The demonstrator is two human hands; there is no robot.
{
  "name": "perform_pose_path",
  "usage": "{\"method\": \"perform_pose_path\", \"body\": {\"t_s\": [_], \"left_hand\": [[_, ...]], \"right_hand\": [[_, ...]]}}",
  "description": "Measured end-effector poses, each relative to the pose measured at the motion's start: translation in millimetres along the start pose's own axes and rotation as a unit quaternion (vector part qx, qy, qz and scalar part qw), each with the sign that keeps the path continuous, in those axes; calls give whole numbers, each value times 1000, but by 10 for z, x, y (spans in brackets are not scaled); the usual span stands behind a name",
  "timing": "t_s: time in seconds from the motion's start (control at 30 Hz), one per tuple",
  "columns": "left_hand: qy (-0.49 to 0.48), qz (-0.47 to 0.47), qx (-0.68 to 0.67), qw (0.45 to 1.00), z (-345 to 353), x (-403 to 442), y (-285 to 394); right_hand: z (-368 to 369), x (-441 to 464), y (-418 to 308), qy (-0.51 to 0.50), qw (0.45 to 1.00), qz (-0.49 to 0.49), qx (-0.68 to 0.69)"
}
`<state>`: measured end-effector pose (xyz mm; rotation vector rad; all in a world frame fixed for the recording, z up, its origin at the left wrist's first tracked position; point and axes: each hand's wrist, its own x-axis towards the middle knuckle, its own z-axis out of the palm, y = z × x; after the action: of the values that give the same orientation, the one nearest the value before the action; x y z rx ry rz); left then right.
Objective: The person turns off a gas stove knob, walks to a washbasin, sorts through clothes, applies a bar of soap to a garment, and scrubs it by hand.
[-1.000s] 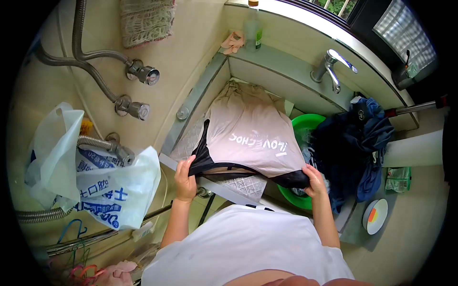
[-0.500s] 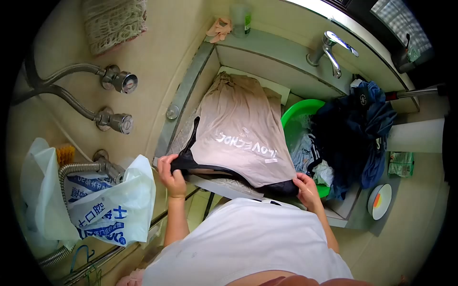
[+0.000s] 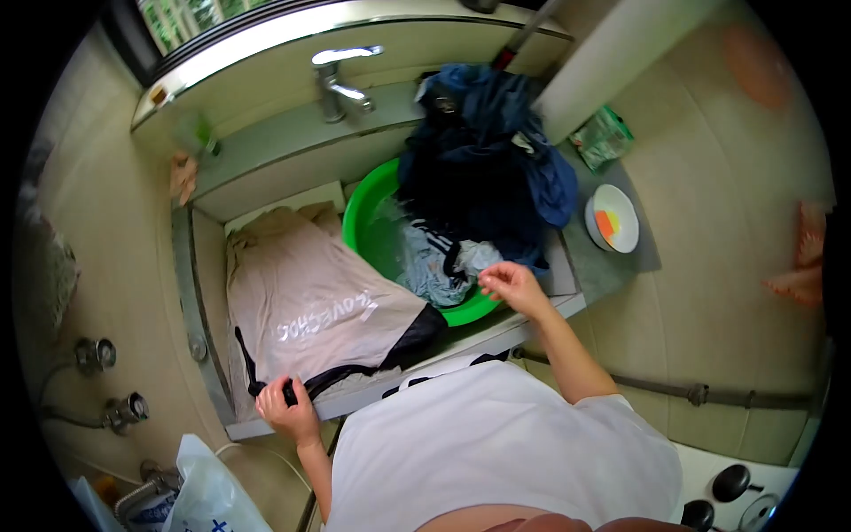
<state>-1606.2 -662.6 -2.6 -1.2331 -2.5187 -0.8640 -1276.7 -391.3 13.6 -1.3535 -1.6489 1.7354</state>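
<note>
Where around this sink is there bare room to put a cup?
Grey ledge shows bare behind the sink, between the bottle and faucet, and at the right, between the bowl and the sink's front corner. The sink is crowded: the beige garment and green basin fill most of it, with dark blue clothes heaped over the basin's far side.

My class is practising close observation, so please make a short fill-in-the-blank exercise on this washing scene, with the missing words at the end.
1. The left hand holds the garment by its ____-coloured trim.
2. Close to the right hand is a basin whose colour is ____.
3. In the picture, the bowl stands to the ____ of the basin.

Missing words: 1. black; 2. green; 3. right
</note>
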Motion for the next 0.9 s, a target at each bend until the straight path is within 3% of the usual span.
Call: {"method": "perform_pose_path", "body": {"t_s": [0.17, 0.33, 0.47, 0.53, 0.57, 0.6, 0.67, 0.8, 0.87, 0.9], "left_hand": [[-6, 4, 17, 1000, 16, -27, 3], [-24, 0, 24, 999, 37, -54, -27], [-20, 4, 37, 999, 61, -68, -56], [-32, -15, 34, 999, 66, -63, -20], [-27, -10, 48, 998, 76, -66, -21], [-28, -7, 50, 998, 89, -67, -24], [-31, -34, 64, 997, 104, -77, -35], [-21, -59, 93, 994, 154, -91, -78], [-18, -66, 100, 993, 168, -88, -29], [-15, -70, 112, 991, 169, -88, -5]], "right_hand": [[-868, -213, -287, 176, 980, -74, 54], [-2076, -362, -302, 375, 918, -115, 62], [-2746, -314, -76, 413, 906, -55, -77], [-2811, -291, -102, 320, 881, 60, -342], [-2835, -242, -79, 282, 889, 76, -353], [-2815, -199, -62, 282, 890, 77, -350], [-2749, -114, -42, 233, 848, -14, -476], [-2819, 32, -19, 268, 847, 20, -458], [-2949, 135, 19, 333, 903, -13, -272], [-3002, 136, 32, 330, 904, -12, -270]]}}
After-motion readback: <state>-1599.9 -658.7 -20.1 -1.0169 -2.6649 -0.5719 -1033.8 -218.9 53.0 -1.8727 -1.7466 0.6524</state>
